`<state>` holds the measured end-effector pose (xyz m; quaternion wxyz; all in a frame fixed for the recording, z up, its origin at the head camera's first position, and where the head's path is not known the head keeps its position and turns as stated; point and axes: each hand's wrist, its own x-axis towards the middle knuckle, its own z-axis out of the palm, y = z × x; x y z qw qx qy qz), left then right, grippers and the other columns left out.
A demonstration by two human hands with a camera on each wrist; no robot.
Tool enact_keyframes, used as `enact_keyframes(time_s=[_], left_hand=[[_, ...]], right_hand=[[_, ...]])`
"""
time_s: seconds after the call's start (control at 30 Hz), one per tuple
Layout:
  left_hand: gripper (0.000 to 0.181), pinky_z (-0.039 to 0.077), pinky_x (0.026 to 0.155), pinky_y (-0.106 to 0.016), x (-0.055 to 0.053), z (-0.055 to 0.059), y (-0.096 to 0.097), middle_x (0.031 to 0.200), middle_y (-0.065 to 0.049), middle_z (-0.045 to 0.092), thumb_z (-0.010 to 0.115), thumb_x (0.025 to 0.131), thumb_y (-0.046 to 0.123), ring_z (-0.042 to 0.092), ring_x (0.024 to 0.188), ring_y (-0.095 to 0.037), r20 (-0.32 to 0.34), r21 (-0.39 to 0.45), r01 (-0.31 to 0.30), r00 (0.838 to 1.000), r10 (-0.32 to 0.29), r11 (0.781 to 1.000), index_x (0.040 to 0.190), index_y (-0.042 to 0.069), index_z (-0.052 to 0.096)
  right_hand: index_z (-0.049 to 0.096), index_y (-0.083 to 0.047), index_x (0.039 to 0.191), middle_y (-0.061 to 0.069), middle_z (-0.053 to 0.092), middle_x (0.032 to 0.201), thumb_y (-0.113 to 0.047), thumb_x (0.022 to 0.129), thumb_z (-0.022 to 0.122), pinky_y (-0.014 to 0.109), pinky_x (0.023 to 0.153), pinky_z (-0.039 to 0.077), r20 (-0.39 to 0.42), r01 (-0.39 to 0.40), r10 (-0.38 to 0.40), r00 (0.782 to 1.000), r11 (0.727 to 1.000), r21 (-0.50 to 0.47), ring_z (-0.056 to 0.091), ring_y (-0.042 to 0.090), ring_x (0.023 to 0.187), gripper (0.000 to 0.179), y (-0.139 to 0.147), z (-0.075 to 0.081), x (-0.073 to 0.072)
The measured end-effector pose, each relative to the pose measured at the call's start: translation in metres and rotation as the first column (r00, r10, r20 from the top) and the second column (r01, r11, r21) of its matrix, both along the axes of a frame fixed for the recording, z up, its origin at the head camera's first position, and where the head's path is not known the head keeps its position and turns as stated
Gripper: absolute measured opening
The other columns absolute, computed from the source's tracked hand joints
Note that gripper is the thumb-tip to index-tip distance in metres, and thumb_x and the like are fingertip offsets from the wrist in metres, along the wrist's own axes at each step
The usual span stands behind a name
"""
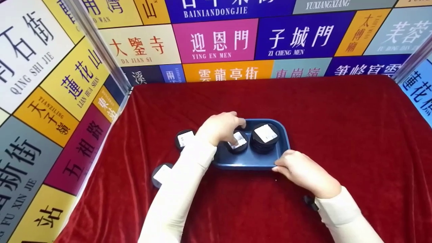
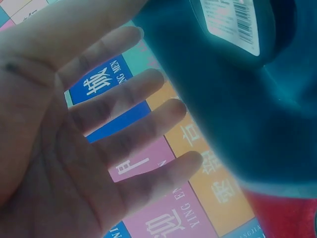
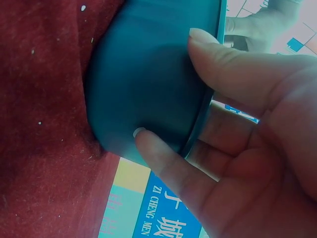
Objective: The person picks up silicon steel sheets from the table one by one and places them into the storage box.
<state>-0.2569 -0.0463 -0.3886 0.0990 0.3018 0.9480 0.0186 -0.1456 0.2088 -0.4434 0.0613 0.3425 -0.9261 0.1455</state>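
Observation:
A blue tray (image 1: 249, 161) with rounded corners stands in the middle of the cloth. Over its left part is my left hand (image 1: 221, 128), the thumb above a round black disc-like item (image 1: 242, 148) with a white label. In the left wrist view the fingers (image 2: 133, 94) are spread and grip nothing; a labelled black item (image 2: 233, 25) lies beyond them in the tray. My right hand (image 1: 297, 168) holds the tray's near right corner, thumb and fingers on the rim and outer wall. A taller black stack (image 1: 265, 138) with a label on top stands at the tray's right.
Two more labelled black round items (image 1: 185, 139) lie on the red cloth (image 1: 324, 118) left of the tray, the nearer one (image 1: 162, 175) partly behind my left sleeve. Panels (image 1: 216, 40) with street names stand behind and at the sides.

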Motion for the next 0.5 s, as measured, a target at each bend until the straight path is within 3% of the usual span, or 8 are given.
enact_keyframes(time_s=[0.2,0.5], left_hand=[[0.051,0.056,0.083,-0.049,0.003,-0.001,-0.006,0.118,-0.004,0.062,0.087,0.074,0.032,0.064,0.1,-0.026,0.006,0.014,-0.001,1.0,0.001,1.0,0.122,0.029,0.069],[0.046,0.056,0.081,-0.048,0.006,-0.001,-0.018,0.116,-0.004,0.062,0.085,0.076,0.032,0.064,0.101,-0.027,0.008,0.033,-0.023,1.0,0.023,0.999,0.119,0.028,0.069]], right_hand=[[0.061,-0.018,0.065,-0.003,0.058,0.071,-0.014,0.088,0.076,0.033,0.068,0.05,-0.004,0.008,-0.008,1.0,1.0,-0.008,0.055,0.015,0.071,0.028,0.0,-0.001,0.0],[0.058,-0.018,0.063,-0.003,0.056,0.07,-0.013,0.087,0.077,0.032,0.067,0.049,-0.015,0.002,-0.002,1.0,1.0,-0.006,0.055,0.015,0.071,0.031,-0.001,-0.001,0.001]])
